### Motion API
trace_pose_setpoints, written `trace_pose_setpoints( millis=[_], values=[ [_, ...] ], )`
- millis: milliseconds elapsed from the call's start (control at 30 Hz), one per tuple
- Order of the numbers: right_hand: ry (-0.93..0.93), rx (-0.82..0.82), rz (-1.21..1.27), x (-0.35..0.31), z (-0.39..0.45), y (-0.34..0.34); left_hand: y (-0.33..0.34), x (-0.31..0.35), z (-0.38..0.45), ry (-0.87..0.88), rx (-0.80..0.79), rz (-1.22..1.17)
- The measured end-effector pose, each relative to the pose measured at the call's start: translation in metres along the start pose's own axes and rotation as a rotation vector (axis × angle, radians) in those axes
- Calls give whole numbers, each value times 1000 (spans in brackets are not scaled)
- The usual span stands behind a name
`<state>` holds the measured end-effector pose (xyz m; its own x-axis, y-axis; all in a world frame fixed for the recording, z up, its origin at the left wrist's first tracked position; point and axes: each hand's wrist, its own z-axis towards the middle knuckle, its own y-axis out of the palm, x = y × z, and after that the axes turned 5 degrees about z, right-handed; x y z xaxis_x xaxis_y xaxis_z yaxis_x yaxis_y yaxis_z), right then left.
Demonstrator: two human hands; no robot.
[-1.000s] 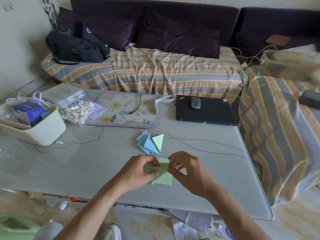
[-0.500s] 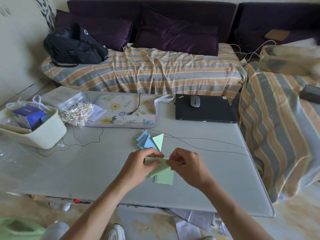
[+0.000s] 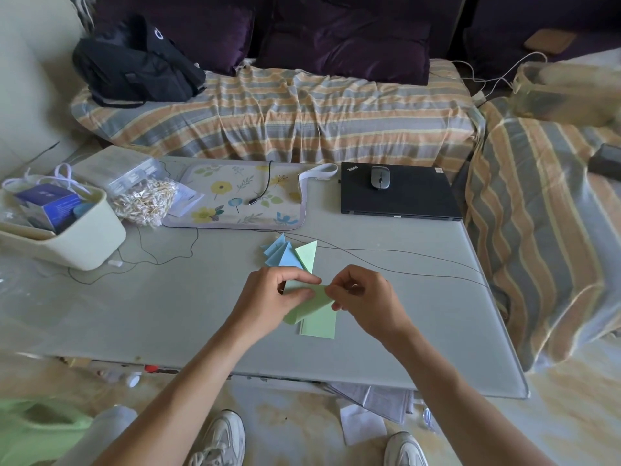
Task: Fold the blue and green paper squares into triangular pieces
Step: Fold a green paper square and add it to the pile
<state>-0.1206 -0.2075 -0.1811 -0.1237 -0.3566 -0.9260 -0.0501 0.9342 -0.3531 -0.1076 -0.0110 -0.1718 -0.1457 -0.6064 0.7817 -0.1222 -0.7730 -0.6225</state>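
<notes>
A green paper piece (image 3: 309, 302), partly folded, is held just above the grey table (image 3: 168, 314) between both hands. My left hand (image 3: 268, 297) pinches its left end with thumb and fingers. My right hand (image 3: 363, 297) pinches its right corner. Under it lies a flat green paper square (image 3: 321, 324) on the table. Just behind my hands sits a small pile of folded triangles, blue ones (image 3: 280, 253) and a green one (image 3: 307, 255).
A thin black cable (image 3: 403, 262) runs across the table behind the pile. A black laptop (image 3: 400, 196) with a mouse, a floral pad (image 3: 235, 196), a bag of cotton swabs (image 3: 148, 200) and a cream bin (image 3: 74, 240) line the far side. Sofas stand beyond.
Both hands have lifted the green piece slightly and turned it, bringing its fold further over. The pile of triangles has not moved.
</notes>
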Motion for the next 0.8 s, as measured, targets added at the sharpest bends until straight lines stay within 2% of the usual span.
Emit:
trace_pose_setpoints(
  millis=[333,467,600,800],
  values=[
    [-1,22,36,3,2,1,5,1,2,-35,17,-39],
    [53,24,248,4,5,3,9,-3,4,-69,31,-144],
    [169,-83,501,1,4,1,9,-2,6,-113,11,-347],
    [139,-62,518,0,5,4,12,-4,7,-144,16,-389]
  ],
)
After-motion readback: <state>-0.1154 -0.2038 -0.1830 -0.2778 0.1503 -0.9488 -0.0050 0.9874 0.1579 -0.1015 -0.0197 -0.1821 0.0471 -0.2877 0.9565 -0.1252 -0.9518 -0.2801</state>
